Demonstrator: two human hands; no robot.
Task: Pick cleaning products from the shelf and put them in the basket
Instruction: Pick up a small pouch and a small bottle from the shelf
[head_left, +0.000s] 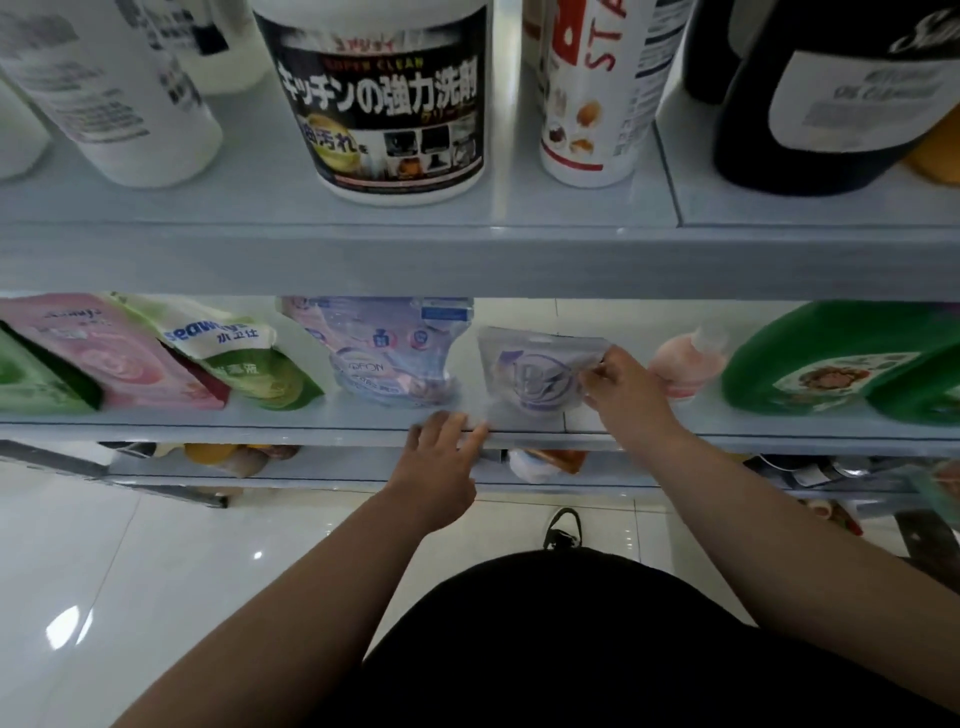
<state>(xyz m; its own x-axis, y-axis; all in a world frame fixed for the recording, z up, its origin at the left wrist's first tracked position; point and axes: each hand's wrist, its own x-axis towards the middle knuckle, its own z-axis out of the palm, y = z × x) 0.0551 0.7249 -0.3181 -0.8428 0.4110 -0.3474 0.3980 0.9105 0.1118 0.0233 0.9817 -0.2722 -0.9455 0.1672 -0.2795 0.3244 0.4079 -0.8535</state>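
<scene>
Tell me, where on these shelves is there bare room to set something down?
Upper shelf: a bare patch between the white bottle and the black-labelled tub. Middle shelf: a narrow gap between the blue pouch and the purple pouch the right hand grips. Its left end, pink pouch against green pouch, is crowded.

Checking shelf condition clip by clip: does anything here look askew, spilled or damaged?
No spill or damage shows. On the middle shelf, the pink pouch and the green-white pouch slump at a slant rather than standing upright. The purple pouch is tilted too, but the right hand is pinching its corner.
</scene>
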